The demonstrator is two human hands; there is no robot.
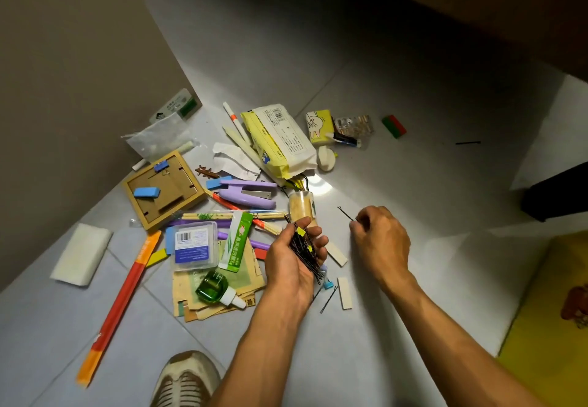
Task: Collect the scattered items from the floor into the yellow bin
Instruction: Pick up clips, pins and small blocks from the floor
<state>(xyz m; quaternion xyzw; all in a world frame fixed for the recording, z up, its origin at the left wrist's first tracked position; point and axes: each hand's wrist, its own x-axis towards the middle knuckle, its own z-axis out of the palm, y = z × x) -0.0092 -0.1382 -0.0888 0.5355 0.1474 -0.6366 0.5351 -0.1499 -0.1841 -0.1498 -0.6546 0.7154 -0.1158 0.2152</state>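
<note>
2 hands above the tiled floor, left hand fingers curled round a bundle of hairpins, right hand pinching 1 hairpin, yellow bin at right edge.

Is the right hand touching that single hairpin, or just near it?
Touching. The head view shows the right hand pinching one end of the single hairpin between its fingers, the rest sticking out above the floor.
</note>
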